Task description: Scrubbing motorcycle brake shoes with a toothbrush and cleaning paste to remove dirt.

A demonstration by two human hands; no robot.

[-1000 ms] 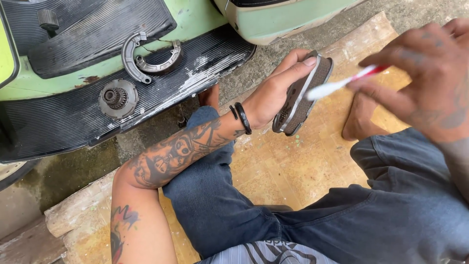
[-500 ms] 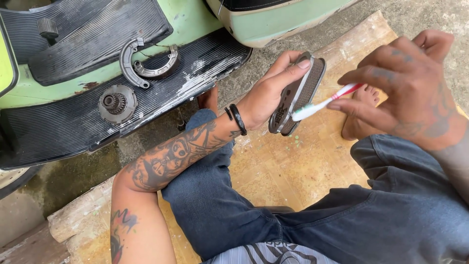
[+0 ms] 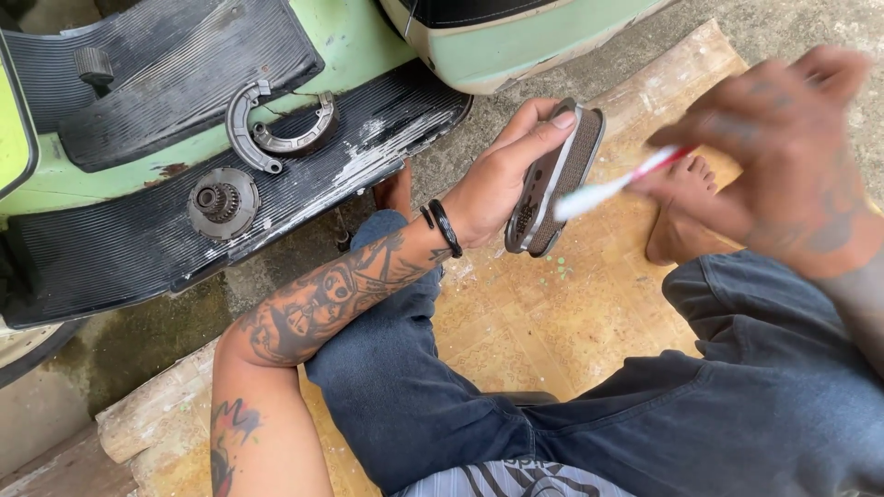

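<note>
Head view: I see my left hand gripping a flat, oval, dark metal filter part with a mesh face, held up on edge above my lap, fingers curled over its top rim. My right hand, blurred, pinches a red-and-white plastic toothbrush, its white head touching the part's mesh face. On the black ribbed rubber floor mat of the pale green scooter lie a curved grey brake shoe and, just beside it, a round dark geared hub. Both sit well apart from my hands.
</note>
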